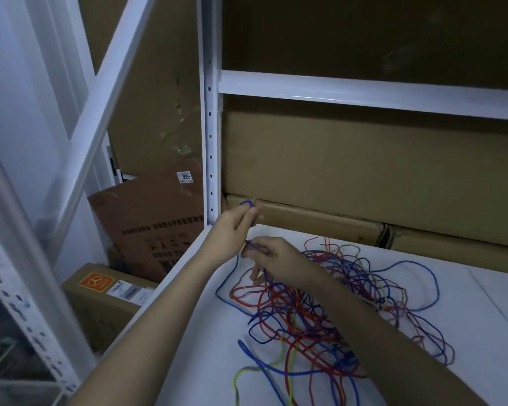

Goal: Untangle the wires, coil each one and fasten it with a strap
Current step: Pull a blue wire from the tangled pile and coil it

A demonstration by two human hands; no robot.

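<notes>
A tangle of red, blue and yellow-green wires (314, 306) lies on the white shelf surface (467, 312). My left hand (232, 230) is raised near the shelf's back left corner and pinches a small loop of blue wire (246, 203) at its fingertips. My right hand (272, 257) sits just below and to the right, over the tangle's left edge, and pinches the same blue wire, which runs down from it in a long curve (223, 284). No strap is visible.
A white metal shelf post (210, 136) stands right behind my left hand. Cardboard boxes (349, 168) line the back of the shelf. More boxes (100, 297) sit on the floor to the left, below the shelf's front-left edge.
</notes>
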